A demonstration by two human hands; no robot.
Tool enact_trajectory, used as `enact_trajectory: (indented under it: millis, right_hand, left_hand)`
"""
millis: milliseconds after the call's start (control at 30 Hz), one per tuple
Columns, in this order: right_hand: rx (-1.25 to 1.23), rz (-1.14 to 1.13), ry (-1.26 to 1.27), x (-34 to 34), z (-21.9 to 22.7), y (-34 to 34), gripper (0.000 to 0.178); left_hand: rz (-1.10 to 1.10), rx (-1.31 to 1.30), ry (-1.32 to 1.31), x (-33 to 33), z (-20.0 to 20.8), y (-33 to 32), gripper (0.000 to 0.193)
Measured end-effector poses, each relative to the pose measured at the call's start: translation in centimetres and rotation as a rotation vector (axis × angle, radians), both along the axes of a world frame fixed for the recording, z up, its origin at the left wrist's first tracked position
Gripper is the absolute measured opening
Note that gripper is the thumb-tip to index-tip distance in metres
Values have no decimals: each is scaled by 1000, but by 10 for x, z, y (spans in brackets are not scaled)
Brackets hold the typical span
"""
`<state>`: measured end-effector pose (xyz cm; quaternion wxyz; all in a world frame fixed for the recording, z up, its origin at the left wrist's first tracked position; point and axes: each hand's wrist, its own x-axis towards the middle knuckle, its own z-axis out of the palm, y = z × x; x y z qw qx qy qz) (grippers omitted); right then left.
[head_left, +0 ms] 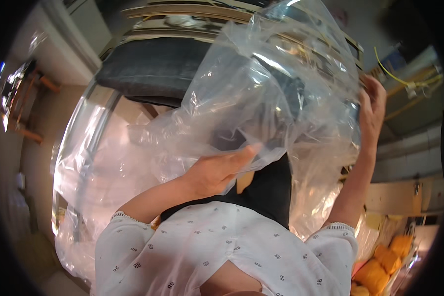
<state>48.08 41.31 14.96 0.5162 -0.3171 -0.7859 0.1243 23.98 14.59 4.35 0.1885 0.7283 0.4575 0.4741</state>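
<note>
A large clear plastic sheet (pixel 237 89), crumpled and shiny, spreads in front of me and rises in loose folds toward the far side. My left hand (pixel 214 172) is closed on its near edge at the middle, close to my body, with the thumb on top. Farther off on the right, my right hand (pixel 372 106) is raised with its fingers curled at the sheet's right side; its fingertips are partly hidden. Under and beyond the plastic lies a dark grey cushion (pixel 150 66), its right part covered by the sheet.
Wooden slats (pixel 182 11) are stacked behind the cushion. More clear plastic (pixel 113 163) hangs over a pale surface at the left. An orange-legged stand (pixel 32 98) is at far left. Orange bundles (pixel 380 271) lie low on the right, and a yellow cord (pixel 394 74) hangs above.
</note>
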Motion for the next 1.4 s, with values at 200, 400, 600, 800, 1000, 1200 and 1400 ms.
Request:
enact_trajectory:
  millis: [200, 400, 600, 800, 1000, 1200, 1400]
  right_hand:
    - [-42, 481, -283, -75, 20, -105, 26]
    - [-147, 503, -304, -89, -7, -112, 41]
    - [-187, 376, -267, -107, -35, -88, 37]
    - [-679, 737, -262, -99, -20, -96, 18]
    - [-738, 886, -81, -87, -16, -112, 17]
    - [-840, 895, -32, -83, -7, -115, 19]
    - [-927, 904, -11, -79, -7, -117, 20]
  left_hand:
    - [87, -21, 155, 51, -13, 29, 73]
    - [144, -115, 358, 65, -1, 19, 72]
    - [-7, -279, 355, 56, 16, 11, 72]
    - [177, 82, 127, -12, 65, 7, 24]
    - [416, 372, 547, -50, 112, 68, 19]
    - [308, 305, 371, -60, 96, 74, 22]
    - [324, 321, 429, -64, 92, 78, 25]
